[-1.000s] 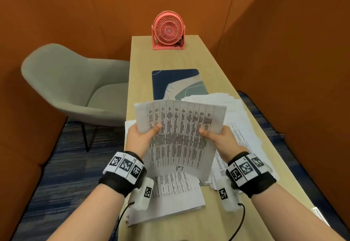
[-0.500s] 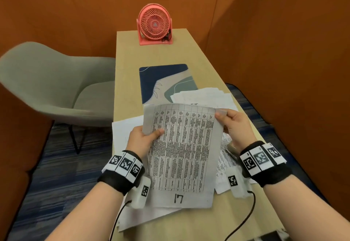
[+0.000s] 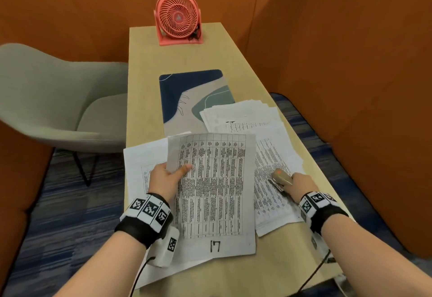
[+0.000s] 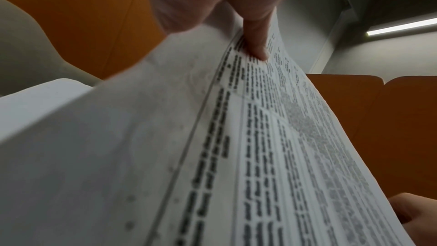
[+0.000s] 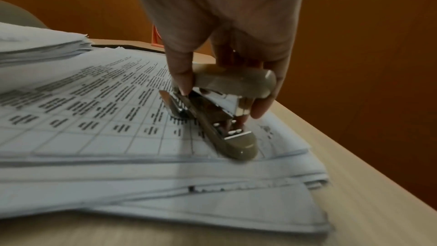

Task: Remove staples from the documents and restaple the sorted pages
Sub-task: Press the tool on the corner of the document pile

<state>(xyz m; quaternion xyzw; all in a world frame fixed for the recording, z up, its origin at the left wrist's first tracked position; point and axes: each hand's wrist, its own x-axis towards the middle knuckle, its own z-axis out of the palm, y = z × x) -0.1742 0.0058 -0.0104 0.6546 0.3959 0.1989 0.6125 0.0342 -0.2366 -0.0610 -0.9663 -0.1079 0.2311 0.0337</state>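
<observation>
Page marked 17 (image 3: 211, 194) is being pinched by the left hand (image 3: 163, 180). Stapler (image 3: 280, 177) at 3 o'clock is being gripped by the right hand (image 3: 301, 183).

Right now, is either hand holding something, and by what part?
Yes. The left hand pinches the printed table sheet marked 17 at its left edge. The right hand grips the small beige stapler by its top arm.

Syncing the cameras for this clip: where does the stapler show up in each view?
Head: the stapler sits right of centre, gripped by the right hand over the spread papers.
Left wrist: not in view; only the held sheet.
Right wrist: the stapler is at centre, its base on the papers.
Shared landmark: the orange wall.
</observation>
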